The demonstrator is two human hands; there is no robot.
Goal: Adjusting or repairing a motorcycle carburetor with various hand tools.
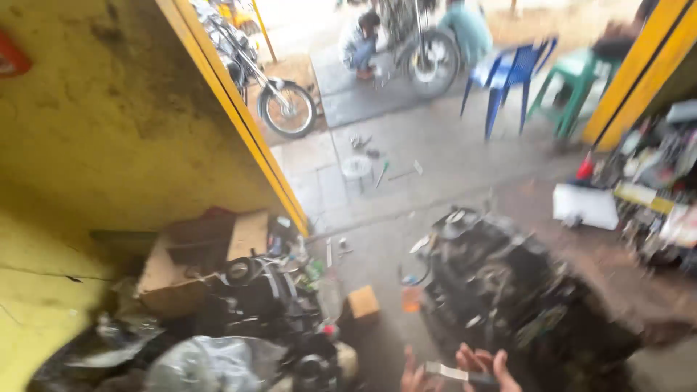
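Only the fingertips of my hands show at the bottom edge, and the view is blurred. My right hand [488,365] holds a small flat tool [456,374] with a pale blade and a dark handle, lying roughly level. My left hand [412,376] is next to the tool's pale end with its fingers raised; whether it touches the tool is unclear. Just above and to the right of both hands, a dark, greasy motorcycle engine [501,290] sits on the concrete floor.
To the left are a yellow wall [109,145], an open cardboard box [189,268], dark engine parts [265,297] and a small wooden block [363,301]. Outside are motorcycles [287,109], a crouching person [359,43], blue chairs [508,72] and a green stool [573,83]. A white box [584,205] and cluttered shelves [661,189] stand at right.
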